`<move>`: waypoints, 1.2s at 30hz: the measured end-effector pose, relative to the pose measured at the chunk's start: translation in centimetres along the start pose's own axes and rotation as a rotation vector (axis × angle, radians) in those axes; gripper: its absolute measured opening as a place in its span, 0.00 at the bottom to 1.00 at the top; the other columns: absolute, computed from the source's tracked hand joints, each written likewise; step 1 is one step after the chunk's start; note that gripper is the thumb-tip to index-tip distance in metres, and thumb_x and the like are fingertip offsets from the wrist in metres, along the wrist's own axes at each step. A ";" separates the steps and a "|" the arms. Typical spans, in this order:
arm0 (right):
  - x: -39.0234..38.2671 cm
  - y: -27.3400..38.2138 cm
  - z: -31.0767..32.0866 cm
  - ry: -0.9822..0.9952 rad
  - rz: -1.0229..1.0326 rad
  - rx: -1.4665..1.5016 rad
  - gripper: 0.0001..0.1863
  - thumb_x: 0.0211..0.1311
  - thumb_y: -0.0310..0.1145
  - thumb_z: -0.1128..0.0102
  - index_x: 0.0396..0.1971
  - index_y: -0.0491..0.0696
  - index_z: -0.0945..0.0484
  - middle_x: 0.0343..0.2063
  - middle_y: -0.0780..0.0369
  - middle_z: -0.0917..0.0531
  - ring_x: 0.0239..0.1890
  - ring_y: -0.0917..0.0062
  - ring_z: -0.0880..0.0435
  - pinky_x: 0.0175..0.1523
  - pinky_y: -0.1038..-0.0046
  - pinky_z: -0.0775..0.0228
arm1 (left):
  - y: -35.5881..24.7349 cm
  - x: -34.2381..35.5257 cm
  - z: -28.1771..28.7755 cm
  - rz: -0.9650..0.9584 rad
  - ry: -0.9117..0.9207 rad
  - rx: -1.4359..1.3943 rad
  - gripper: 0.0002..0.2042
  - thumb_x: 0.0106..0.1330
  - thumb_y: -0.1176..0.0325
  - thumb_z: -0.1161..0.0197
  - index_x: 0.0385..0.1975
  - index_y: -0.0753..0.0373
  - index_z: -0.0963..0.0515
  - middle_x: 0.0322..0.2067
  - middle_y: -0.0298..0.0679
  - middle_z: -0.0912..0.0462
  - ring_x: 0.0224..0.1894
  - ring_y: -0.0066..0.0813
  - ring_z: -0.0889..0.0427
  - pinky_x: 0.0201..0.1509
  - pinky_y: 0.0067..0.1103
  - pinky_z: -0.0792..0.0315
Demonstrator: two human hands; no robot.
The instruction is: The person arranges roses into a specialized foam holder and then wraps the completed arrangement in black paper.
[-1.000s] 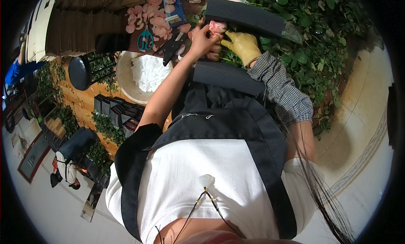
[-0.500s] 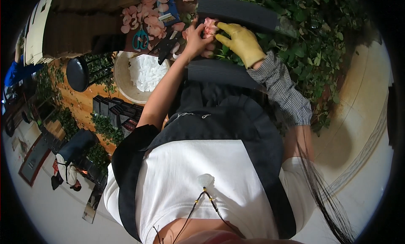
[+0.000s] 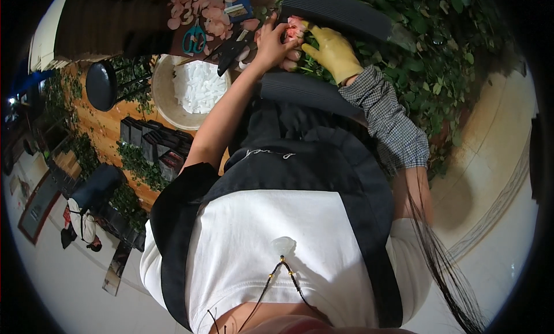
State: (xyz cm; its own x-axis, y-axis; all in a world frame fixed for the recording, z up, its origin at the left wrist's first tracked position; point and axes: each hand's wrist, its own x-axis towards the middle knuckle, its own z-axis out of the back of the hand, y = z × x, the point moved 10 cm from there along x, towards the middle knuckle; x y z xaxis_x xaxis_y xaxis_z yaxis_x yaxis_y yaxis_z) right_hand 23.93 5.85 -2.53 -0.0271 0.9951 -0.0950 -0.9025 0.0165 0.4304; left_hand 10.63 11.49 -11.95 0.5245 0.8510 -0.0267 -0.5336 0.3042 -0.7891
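A pink rose bloom [image 3: 295, 29] sits between my hands in the gap between two dark ridged padded bars. My bare left hand [image 3: 271, 44] is at its left side, thumb and fingers closed on the petals. My right hand [image 3: 332, 52], in a yellow glove, meets the bloom from the right; its forefinger touches the rose, with the thumb lower down and a little apart. More pink blooms [image 3: 291, 58] lie just below, partly covered by my left hand. Green leafy stems run under the gloved hand.
Black-handled cutters [image 3: 234, 52], teal scissors [image 3: 194, 39] and loose pink petals [image 3: 216, 21] lie left of my hands. Below them stands a round tub [image 3: 158, 100] of white pieces, beside a black stool [image 3: 100, 86]. Heaped foliage [image 3: 438, 68] fills the right side.
The whole view has shifted slightly, carrying the bars, tub and stool with it. Both hands stay at the rose, and the gloved thumb now stands a little farther from it.
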 end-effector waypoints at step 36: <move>0.9 2.0 0.5 -0.041 0.036 -0.226 0.29 0.63 0.42 0.32 0.64 0.57 0.27 0.36 0.55 0.14 0.37 0.59 0.12 0.40 0.59 0.19 | -4.8 -1.2 6.7 0.188 0.387 -0.403 0.13 0.78 0.65 0.44 0.45 0.70 0.18 0.31 0.38 0.14 0.32 0.22 0.17 0.38 0.22 0.23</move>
State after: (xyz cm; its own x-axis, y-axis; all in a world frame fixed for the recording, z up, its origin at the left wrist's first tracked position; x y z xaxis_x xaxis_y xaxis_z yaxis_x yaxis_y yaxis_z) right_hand 22.32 6.77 -1.34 -0.0480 0.9979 -0.0446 -0.9748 -0.0371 0.2201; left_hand 8.12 11.84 -4.03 0.6897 0.6335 -0.3506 -0.3861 -0.0877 -0.9183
